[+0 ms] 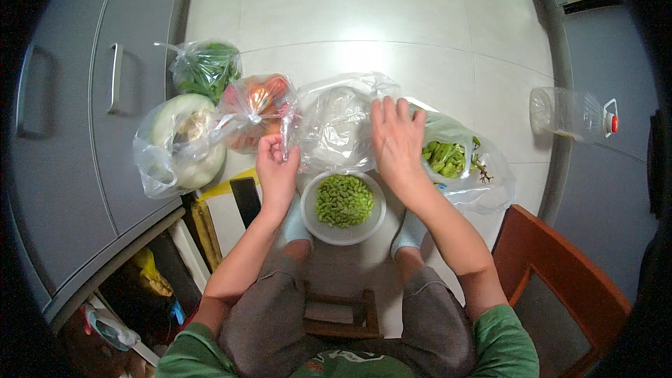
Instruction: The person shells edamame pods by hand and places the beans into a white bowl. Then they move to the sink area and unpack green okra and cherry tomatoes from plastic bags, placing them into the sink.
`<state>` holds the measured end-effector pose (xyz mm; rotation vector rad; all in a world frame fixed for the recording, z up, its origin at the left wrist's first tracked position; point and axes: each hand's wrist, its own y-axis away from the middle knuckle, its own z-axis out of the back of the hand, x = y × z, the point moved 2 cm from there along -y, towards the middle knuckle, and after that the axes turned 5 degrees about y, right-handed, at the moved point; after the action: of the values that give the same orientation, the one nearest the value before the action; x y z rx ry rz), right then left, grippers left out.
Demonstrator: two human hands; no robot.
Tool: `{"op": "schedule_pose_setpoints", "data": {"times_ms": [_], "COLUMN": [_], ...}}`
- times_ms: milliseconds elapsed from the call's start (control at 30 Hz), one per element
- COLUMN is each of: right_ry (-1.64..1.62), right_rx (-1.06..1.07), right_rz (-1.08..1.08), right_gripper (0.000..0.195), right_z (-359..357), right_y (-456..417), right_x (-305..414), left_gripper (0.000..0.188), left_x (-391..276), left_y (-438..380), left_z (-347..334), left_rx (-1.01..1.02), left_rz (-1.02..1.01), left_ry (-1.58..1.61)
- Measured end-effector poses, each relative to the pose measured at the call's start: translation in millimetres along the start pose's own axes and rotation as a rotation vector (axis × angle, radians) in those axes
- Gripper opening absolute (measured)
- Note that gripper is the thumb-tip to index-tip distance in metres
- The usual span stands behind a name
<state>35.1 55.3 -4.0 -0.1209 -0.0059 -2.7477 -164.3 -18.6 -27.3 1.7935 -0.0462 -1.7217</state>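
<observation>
My left hand [276, 168] pinches the left edge of a clear plastic bag [338, 126] that lies on the floor with something pale inside. My right hand [397, 139] rests palm down on the bag's right side, fingers extended; whether they grip any plastic cannot be told. Below the bag, between my feet, stands a white mesh basket [344, 242] holding shelled green beans [344, 200]. To the right lies an open plastic bag [491, 189] with green pods [446, 158] in it. Just left of the clear bag is a knotted bag of tomatoes [257, 102].
A large pale melon [197, 170] in plastic and a tied bag of leafy greens [207, 68] lie by the grey cabinets [142, 63] at left. At right are an empty plastic jug [564, 113] and a wooden chair [567, 268]. A low wooden stool [341, 328] is beneath me.
</observation>
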Motion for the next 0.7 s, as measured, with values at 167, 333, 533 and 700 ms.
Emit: {"op": "schedule_pose_setpoints", "data": {"times_ms": [167,333,533,700], "right_ry": [0.000,-0.897,-1.021,-1.144], "right_rx": [0.106,0.008,0.109,0.150], "right_rz": [-0.133,-0.120,-0.276,-0.124], "right_gripper": [0.014,0.015,0.023,0.012], "right_z": [-23,-7,1,8], "right_y": [3,12,22,24], "right_x": [-18,-11,20,-3], "left_gripper": [0.020,0.017,0.044,0.107], "left_x": [2,1,-20,-37], "left_y": [-8,-5,6,-2], "left_z": [9,-11,-32,-20], "left_rx": [-0.025,0.240,0.497,0.289], "left_rz": [0.013,-0.122,0.346,-0.476], "left_ry": [-0.245,-0.083,0.511,-0.538]}}
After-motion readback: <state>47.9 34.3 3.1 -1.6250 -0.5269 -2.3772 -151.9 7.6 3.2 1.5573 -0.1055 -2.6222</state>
